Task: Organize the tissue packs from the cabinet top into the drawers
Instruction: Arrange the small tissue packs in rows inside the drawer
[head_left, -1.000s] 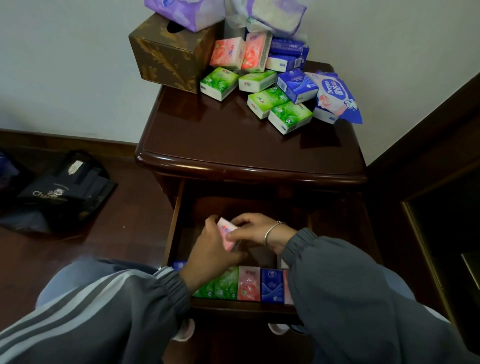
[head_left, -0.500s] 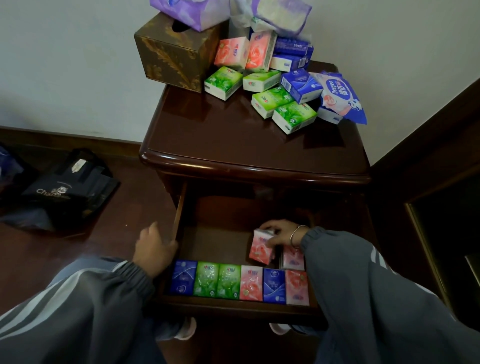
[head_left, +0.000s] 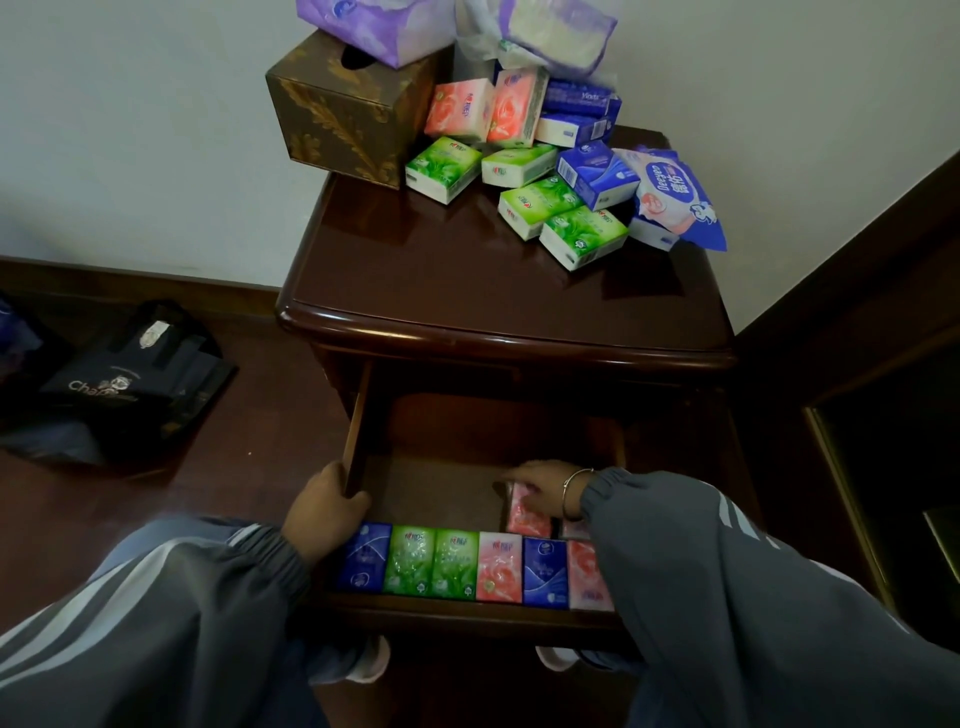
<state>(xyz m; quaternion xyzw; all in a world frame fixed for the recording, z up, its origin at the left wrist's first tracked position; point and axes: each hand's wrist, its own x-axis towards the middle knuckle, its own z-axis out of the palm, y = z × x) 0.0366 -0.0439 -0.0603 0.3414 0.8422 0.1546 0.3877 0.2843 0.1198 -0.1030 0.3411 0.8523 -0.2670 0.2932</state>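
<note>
Tissue packs (head_left: 519, 182) crowd the surface's (head_left: 467, 291) rear edge; six line the drawer's (head_left: 358, 421) front wall. Behind them, beside bare drawer floor, the right hand (head_left: 540, 480) clasps a pink pack (head_left: 527, 514); the left hand (head_left: 324, 512) grips the left wall.

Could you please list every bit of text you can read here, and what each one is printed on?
"Deeyeo", with "德佑" beside it: blue-and-white wipes pack on the cabinet top.
"Cha...", rest unclear: black bag on the floor.
Lettering on the blue pack at the pile's back: blurred.
Logos on the small tissue packs: too small to read.
</note>
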